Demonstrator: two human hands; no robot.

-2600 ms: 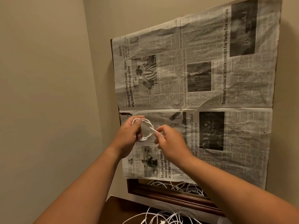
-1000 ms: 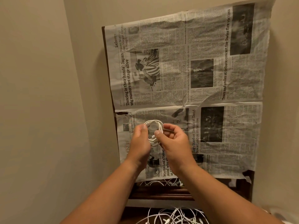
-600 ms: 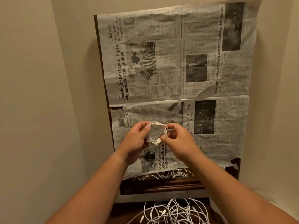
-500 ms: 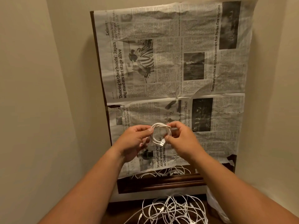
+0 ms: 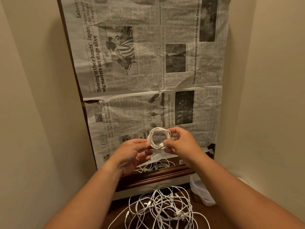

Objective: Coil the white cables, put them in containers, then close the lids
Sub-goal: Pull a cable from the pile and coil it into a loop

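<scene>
Change: since half a second ago the view has tipped down, so more of the loose cable pile shows; the coil is still held up between both hands.
Walls (image 5: 33, 96): plain beige, meeting in a corner on either side.
Newspaper (image 5: 148, 63): a creased open spread hanging flat ahead, headlines running sideways.
Dark wooden frame (image 5: 158, 176): edges show along the paper's left side and below it; the strip under the paper mirrors some cable.
Wooden surface (image 5: 219, 215): dark brown, at the bottom of the view.
Loose white cables (image 5: 158, 209): a tangled heap lying on the wooden surface, below the hands and well apart from them.
Left hand (image 5: 132, 154): fingers bent, thumb and fingertips pinching the coil's lower left edge.
Right hand (image 5: 181, 144): curled round the coil's right side, thumb in front, fingers behind.
Coiled white cable (image 5: 166, 132): a small neat ring of several loops, upright, in mid-air before the newspaper's lower edge.
USB plug (image 5: 159, 147): at the ring's bottom, just beside the right thumb.
</scene>
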